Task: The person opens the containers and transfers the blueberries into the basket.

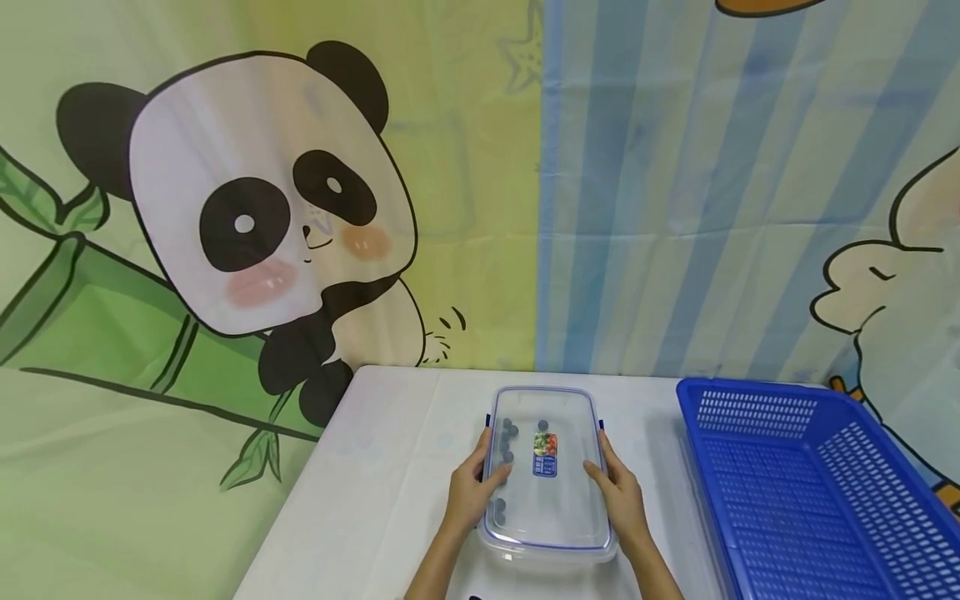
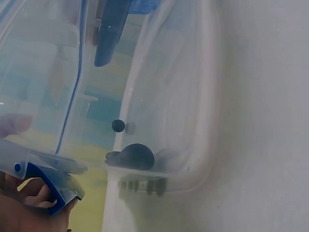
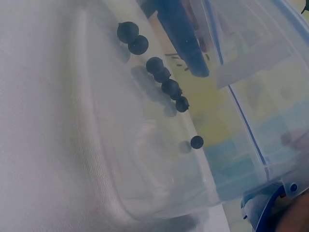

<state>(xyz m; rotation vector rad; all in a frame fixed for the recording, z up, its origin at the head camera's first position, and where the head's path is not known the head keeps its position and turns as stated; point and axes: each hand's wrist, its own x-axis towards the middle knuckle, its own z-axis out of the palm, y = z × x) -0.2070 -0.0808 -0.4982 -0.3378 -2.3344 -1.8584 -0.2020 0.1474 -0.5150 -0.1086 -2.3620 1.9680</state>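
A clear plastic food container [image 1: 558, 521] with a blue-edged lid lies on the white table, with a small printed label [image 1: 545, 454] on top. My left hand [image 1: 471, 493] grips its left side, thumb on the lid. My right hand [image 1: 624, 493] grips the opposite side, that thumb also over the lid. Several dark round berries [image 3: 154, 65], like blueberries, rest inside, mostly along the left wall. A blue latch [image 2: 58, 188] stands out from the side by the left fingers; another latch [image 3: 263, 215] stands out beside the right hand. Some fingers are hidden beneath the container's edges.
A large blue plastic basket [image 1: 780, 500] with slotted walls stands to the right of the container. The white table [image 1: 390, 467] extends to the left. Behind it hangs a printed cloth [image 1: 622, 250] with a panda and stripes.
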